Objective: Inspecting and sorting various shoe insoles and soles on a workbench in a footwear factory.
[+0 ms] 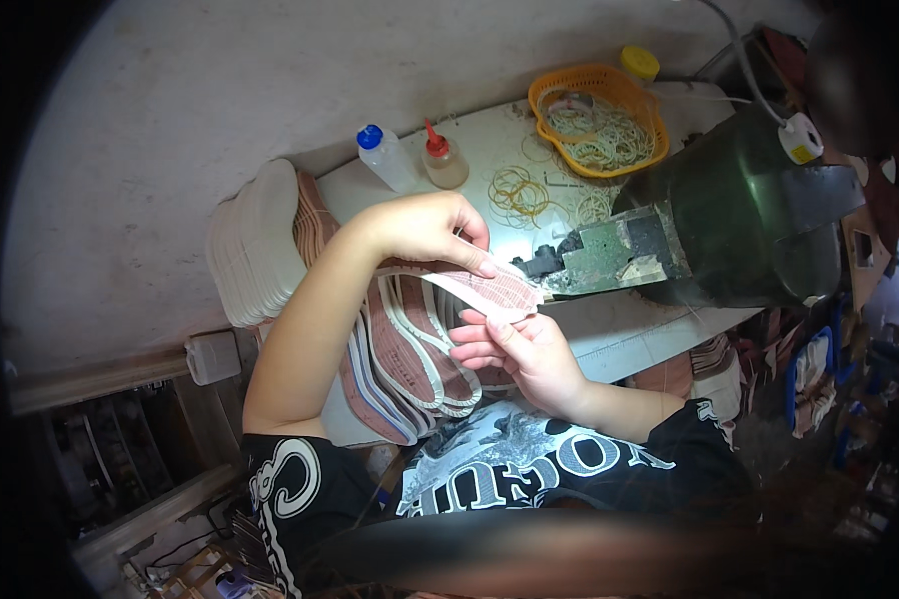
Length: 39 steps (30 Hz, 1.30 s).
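A pinkish-brown insole [484, 292] with a white bound edge lies in front of the machine's green metal plate and dark working head [541, 262]. My left hand [432, 228] grips it from above, thumb on top and other fingers bent over the far side. My right hand [534, 361] is at its near edge, with the thumb and fingertips closed on the binding close to the machine; part of that grip is hidden. Below and left of the hands, several more insoles with white edging [405, 349] hang overlapping at the table's near side.
The dark green machine [729, 220] takes up the table's right side. Behind it stands an orange basket [659, 135] of pale cord. A blue-capped bottle [385, 165], a red-tipped bottle [444, 165] and loose rubber bands [517, 198] lie farther back. Stacked white insoles [255, 245] stand at left.
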Motion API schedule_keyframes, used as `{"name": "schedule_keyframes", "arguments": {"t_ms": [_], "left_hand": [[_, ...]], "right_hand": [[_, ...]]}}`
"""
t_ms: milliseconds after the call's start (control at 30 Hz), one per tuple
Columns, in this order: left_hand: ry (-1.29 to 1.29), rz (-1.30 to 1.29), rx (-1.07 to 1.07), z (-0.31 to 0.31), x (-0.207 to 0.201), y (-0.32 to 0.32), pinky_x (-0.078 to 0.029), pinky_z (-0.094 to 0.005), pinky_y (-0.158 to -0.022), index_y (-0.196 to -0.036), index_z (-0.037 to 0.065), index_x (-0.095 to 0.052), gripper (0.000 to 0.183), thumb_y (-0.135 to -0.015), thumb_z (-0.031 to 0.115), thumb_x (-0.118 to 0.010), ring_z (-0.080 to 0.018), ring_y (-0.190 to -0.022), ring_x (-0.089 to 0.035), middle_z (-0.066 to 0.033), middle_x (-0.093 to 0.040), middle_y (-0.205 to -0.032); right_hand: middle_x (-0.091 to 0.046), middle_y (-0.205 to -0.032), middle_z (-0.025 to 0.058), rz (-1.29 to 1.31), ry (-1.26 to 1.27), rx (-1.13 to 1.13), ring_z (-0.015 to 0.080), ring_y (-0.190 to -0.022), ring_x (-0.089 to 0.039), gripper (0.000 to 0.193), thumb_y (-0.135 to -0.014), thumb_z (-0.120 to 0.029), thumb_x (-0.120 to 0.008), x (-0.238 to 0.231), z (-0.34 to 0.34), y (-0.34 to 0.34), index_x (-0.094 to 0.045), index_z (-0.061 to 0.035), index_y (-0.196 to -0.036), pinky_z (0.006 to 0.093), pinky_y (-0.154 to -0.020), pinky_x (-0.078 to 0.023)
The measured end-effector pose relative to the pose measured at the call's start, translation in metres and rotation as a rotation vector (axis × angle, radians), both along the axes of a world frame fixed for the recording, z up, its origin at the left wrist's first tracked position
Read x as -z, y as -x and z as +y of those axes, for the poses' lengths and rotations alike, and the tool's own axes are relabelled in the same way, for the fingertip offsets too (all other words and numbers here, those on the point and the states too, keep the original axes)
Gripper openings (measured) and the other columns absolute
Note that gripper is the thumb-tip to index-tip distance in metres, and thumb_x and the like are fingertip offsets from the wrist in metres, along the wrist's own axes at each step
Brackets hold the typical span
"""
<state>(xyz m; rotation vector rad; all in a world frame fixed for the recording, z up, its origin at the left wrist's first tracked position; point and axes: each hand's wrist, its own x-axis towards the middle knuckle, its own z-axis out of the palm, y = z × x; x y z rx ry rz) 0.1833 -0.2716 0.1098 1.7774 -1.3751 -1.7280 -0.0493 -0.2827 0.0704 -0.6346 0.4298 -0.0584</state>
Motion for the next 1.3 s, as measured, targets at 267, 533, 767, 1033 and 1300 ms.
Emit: {"name": "schedule_keyframes", "arguments": {"t_ms": [267,533,767,1033,1300], "left_hand": [[0.051,-0.027,-0.01,0.013,-0.006,0.006,-0.041,-0.0252,-0.058,-0.079,0.002,-0.062,0.026,-0.085,0.027,-0.066,-0.0067,-0.065,-0.048,0.0019,-0.055,-0.068],[0.157,0.007,-0.14,0.036,-0.002,0.025,-0.041,-0.0241,-0.061,-0.091,0.002,-0.059,0.023,-0.092,0.025,-0.058,-0.0061,-0.067,-0.047,0.002,-0.054,-0.071],[0.079,-0.11,-0.202,0.045,-0.005,0.037,-0.039,-0.0214,-0.058,-0.088,0.0,-0.057,0.022,-0.092,0.021,-0.057,-0.0042,-0.064,-0.043,0.0045,-0.049,-0.069],[0.013,-0.067,-0.47,0.052,-0.006,0.065,-0.041,-0.0223,-0.051,-0.081,0.0,-0.062,0.027,-0.091,0.025,-0.061,-0.0041,-0.058,-0.047,0.0013,-0.057,-0.067],[0.412,-0.049,-0.848,0.112,0.029,0.095,-0.035,-0.022,-0.05,-0.076,0.002,-0.06,0.026,-0.087,0.025,-0.065,-0.0024,-0.057,-0.045,0.0027,-0.053,-0.06]], "right_hand": [[-0.061,-0.111,0.0219,-0.041,-0.023,-0.088,0.0251,-0.097,-0.064,0.044,-0.099,-0.025,-0.043,0.0,-0.013,0.002,-0.047,0.0127,-0.121,0.0309,-0.083,-0.052],[-0.062,-0.105,0.0206,-0.002,-0.024,-0.186,0.0244,-0.093,-0.065,0.04,-0.1,-0.026,-0.04,-0.003,-0.029,0.003,-0.05,0.0085,-0.119,0.0316,-0.082,-0.054],[-0.064,-0.1,0.0194,0.036,-0.02,-0.254,0.0232,-0.088,-0.067,0.042,-0.1,-0.028,-0.041,0.0,-0.037,0.005,-0.054,0.0105,-0.11,0.0297,-0.079,-0.055],[-0.066,-0.092,0.0166,0.022,0.056,-0.173,0.0186,-0.079,-0.067,0.04,-0.1,-0.028,-0.041,0.002,-0.042,0.009,-0.056,0.008,-0.104,0.0266,-0.072,-0.056],[-0.064,-0.093,0.0016,-0.061,0.15,-0.233,0.0068,-0.078,-0.06,0.03,-0.096,-0.03,-0.051,0.006,-0.014,0.016,-0.061,-0.0025,-0.104,0.0213,-0.072,-0.051]]}}
